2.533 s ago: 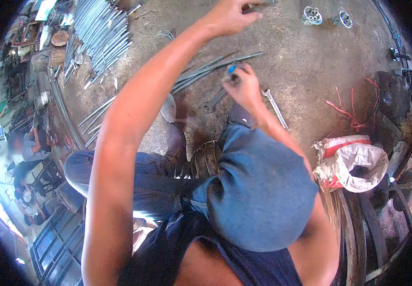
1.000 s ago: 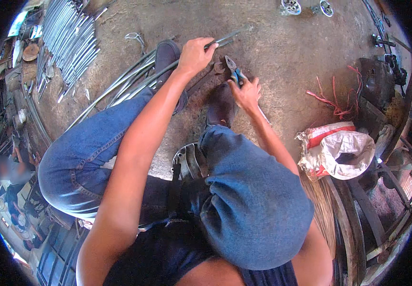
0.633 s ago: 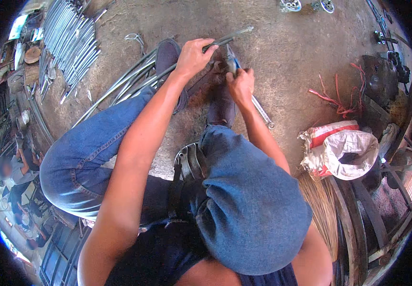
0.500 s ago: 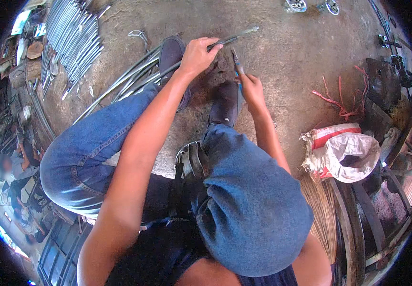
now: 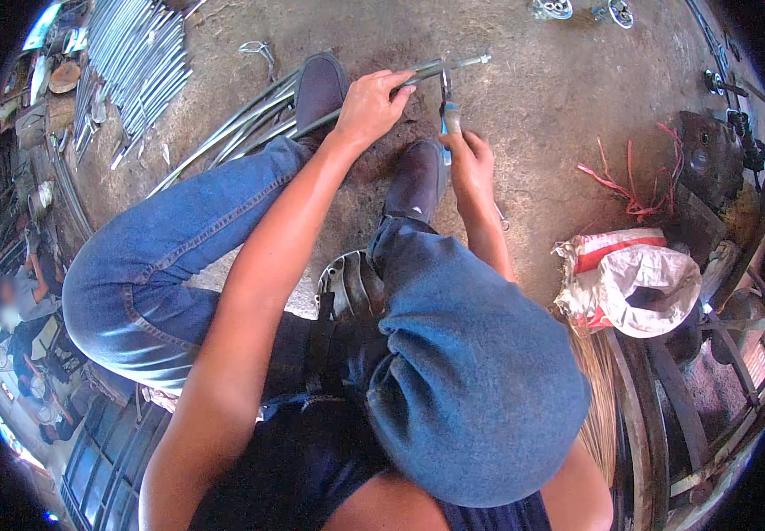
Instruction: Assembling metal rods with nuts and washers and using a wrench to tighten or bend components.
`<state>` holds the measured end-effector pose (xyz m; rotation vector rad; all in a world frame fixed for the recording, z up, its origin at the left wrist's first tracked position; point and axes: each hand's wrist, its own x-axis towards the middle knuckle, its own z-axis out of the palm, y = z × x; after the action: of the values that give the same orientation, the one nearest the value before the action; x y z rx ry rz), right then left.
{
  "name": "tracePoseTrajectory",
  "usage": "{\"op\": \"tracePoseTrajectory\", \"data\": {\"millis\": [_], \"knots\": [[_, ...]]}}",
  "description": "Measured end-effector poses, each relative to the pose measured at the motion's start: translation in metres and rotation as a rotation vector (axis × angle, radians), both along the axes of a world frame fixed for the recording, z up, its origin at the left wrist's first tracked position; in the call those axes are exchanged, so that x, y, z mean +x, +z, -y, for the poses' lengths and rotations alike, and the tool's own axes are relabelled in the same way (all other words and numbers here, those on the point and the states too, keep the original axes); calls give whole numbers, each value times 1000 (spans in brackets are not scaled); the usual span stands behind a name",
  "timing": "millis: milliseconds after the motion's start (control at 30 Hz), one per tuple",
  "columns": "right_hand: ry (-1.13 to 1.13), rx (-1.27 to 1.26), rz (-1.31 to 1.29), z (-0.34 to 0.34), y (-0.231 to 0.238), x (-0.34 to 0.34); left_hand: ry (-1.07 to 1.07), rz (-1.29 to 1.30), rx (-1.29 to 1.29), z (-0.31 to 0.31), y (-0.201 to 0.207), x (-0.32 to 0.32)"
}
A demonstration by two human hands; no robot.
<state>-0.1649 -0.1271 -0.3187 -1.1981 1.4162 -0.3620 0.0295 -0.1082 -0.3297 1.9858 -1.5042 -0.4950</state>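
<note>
My left hand (image 5: 372, 111) is closed around a thin grey metal rod (image 5: 466, 63). The rod's far end sticks out to the right, above the floor; its other end runs back past my left shoe (image 5: 321, 93). My right hand (image 5: 471, 159) grips a slim tool (image 5: 452, 117) with a blue and grey handle and a narrow metal shaft. The top of that shaft meets or overlaps the rod just right of my left fingers; its exact head shape is unclear. More long metal rods (image 5: 223, 146) lie beside my left shoe, under my left forearm.
A large pile of cut metal rods (image 5: 139, 75) lies at the far left. On the right are red straps (image 5: 639, 205), a white and red sack (image 5: 617, 252) with an opened mouth, and a straw broom (image 5: 597, 416). People (image 5: 24, 305) sit at the far left edge.
My right hand's tool has moved up, its shaft now meeting the rod. The rod has shifted slightly right. My right shoe and knee have moved a little.
</note>
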Motion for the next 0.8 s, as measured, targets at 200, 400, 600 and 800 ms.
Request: {"op": "tracePoseTrajectory", "data": {"millis": [200,400,600,800], "knots": [[15,-192,101,15,-24,26,1,22,-1,-4,-4,-6],[-10,-58,213,28,-32,27,109,279,-429,2,21,-16],[150,-388,19,37,-12,40,538,-575,-99,-21,4,-48],[356,-491,-112,35,-8,37,252,-1520,254,14,-10,-52]]}}
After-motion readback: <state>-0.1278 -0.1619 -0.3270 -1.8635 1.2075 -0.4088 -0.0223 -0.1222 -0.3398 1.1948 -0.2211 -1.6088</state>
